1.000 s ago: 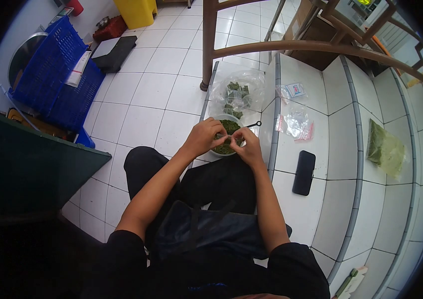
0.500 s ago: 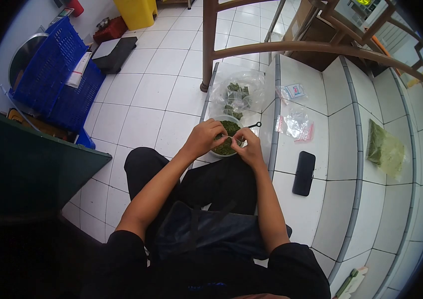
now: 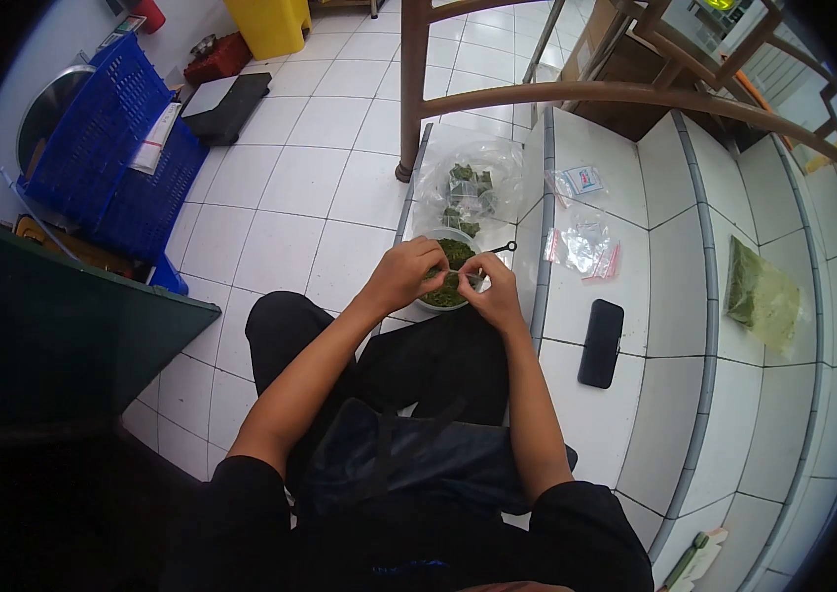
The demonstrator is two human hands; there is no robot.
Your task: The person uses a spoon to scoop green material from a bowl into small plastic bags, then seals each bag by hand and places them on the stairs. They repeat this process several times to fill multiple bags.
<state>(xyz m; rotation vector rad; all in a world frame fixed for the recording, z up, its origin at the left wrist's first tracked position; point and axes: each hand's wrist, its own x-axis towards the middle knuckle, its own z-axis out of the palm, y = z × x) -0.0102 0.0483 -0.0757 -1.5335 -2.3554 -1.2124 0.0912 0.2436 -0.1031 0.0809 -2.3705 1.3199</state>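
Note:
A round whitish tub [image 3: 436, 304] of green shredded leaf material [image 3: 454, 252] stands on the low tiled step in front of my knees. Over it, my left hand [image 3: 410, 273] and my right hand [image 3: 489, 284] are pinched close together, with a small pale item between the fingertips, too small to name. Just beyond the tub lies a clear plastic bag [image 3: 505, 178] with small packets of green material [image 3: 468, 185]. A dark handle with a ring end [image 3: 510, 247] sticks out to the right of the tub.
Clear zip bags [image 3: 586, 247], a small labelled packet [image 3: 584, 180] and a black phone [image 3: 602, 343] lie on the step at right. Higher up is a bag of green powder [image 3: 762, 296]. A brown metal railing [image 3: 414, 89] rises ahead; blue crates [image 3: 112, 148] stand left.

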